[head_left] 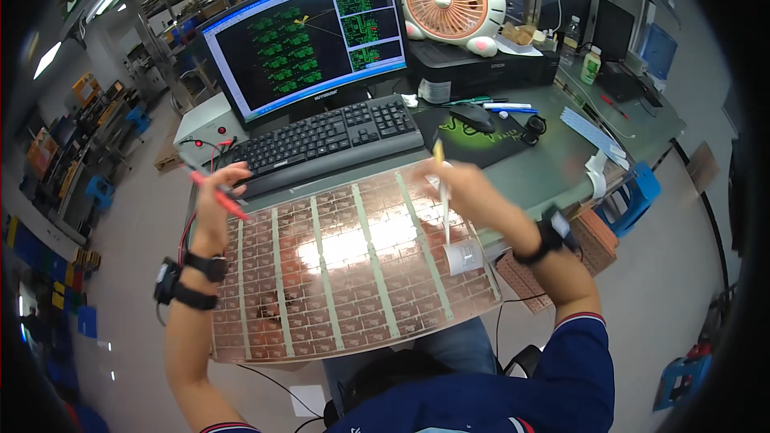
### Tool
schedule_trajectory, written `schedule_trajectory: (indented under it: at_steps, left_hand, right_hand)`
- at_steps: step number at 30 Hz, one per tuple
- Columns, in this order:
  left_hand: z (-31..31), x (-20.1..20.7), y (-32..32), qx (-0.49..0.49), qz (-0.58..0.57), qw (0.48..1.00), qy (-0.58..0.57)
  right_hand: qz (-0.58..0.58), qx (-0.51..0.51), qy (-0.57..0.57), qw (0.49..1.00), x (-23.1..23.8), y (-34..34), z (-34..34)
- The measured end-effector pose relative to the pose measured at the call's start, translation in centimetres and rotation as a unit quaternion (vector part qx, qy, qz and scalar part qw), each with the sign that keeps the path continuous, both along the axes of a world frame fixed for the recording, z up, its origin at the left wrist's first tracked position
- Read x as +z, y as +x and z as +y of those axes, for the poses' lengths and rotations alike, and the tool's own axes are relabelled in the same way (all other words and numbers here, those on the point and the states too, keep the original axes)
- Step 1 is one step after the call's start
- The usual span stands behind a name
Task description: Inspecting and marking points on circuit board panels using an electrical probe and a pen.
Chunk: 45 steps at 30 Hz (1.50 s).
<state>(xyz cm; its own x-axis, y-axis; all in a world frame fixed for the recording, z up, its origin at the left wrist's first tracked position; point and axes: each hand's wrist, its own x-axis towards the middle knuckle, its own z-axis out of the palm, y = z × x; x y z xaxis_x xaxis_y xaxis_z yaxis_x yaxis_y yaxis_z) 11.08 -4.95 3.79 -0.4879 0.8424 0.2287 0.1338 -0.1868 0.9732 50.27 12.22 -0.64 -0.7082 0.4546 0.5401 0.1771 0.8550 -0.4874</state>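
A large copper-coloured circuit board panel point(353, 301) with pale green strips lies tilted over the desk's front edge and my lap. My left hand point(215, 196), at the panel's upper left corner, is closed on a red test probe point(230, 204), its red end pointing down toward the board. Over the upper right part, my right hand point(469, 192) grips a slim stick-like tool point(446, 216) with a yellowish top end and pale shaft. Its lower end reaches a grey-white label point(465, 258) at the panel's right edge. The exact kind of this tool cannot be made out.
Behind the panel stand a black keyboard point(325, 140) and a monitor point(309, 40) showing green board layouts. A mouse point(473, 118), pens point(510, 107), a printer point(481, 64) and a pink-and-white fan point(449, 0) are to the right. A grey box point(204, 130) with red leads sits left.
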Motion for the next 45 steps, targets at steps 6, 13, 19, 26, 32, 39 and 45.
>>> schedule_trajectory:
  at_steps: [6,13,19,26,32,39,45]
  left_hand:
    - [-9.4,4.0,-8.6,0.001,-0.002,1.000,0.026]
    - [-21.2,5.1,-15.2,0.071,-0.069,0.992,0.082]
    - [-27.0,3.0,-17.7,0.163,-0.161,0.962,0.146]
    - [-22.2,-0.9,-17.3,0.115,-0.207,0.960,0.148]
    - [-14.1,-1.3,-12.4,0.005,-0.205,0.968,0.143]
    - [-5.1,-0.2,-2.1,-0.146,-0.201,0.965,0.083]
    - [-0.9,-0.9,2.0,-0.233,-0.139,0.963,0.001]
  right_hand:
    - [-0.178,0.159,0.217,0.947,-1.3,1.5,-16.8]
    - [-0.137,0.041,0.294,0.945,-1.9,1.0,-18.8]
    - [0.007,0.009,0.246,0.969,7.0,3.6,-17.8]
    - [0.295,-0.146,-0.086,0.940,10.3,10.9,-16.9]
    - [0.279,-0.062,-0.312,0.906,3.2,11.7,-21.6]
    - [0.352,-0.079,-0.531,0.766,-6.5,8.7,-28.0]
    - [0.358,-0.091,-0.586,0.721,-9.5,7.1,-29.7]
